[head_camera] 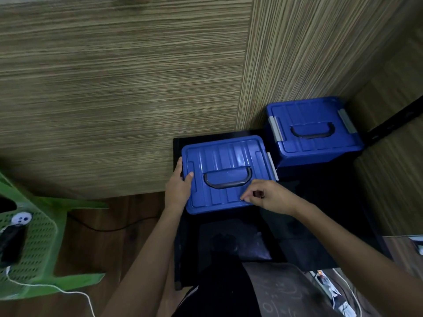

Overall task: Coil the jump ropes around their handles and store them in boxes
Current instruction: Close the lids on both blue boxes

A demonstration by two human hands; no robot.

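Note:
A blue box (229, 156) with a ribbed lid and a dark carry handle sits on a black table (320, 202), lid on. My left hand (178, 186) holds its left edge, thumb on top of the lid and fingers down the side. My right hand (267, 197) is at the lid's front right corner with the fingers curled, fingertips pinching the lid's rim. A second blue box (313, 131) with grey side latches stands closed behind it to the right. No jump rope is in view.
Striped wooden panels (114, 88) rise behind the table. A green plastic chair (41, 236) with a dark object and a white cable (68, 291) stands at the left on the wooden floor. A power strip (329, 287) with cords lies at the lower right.

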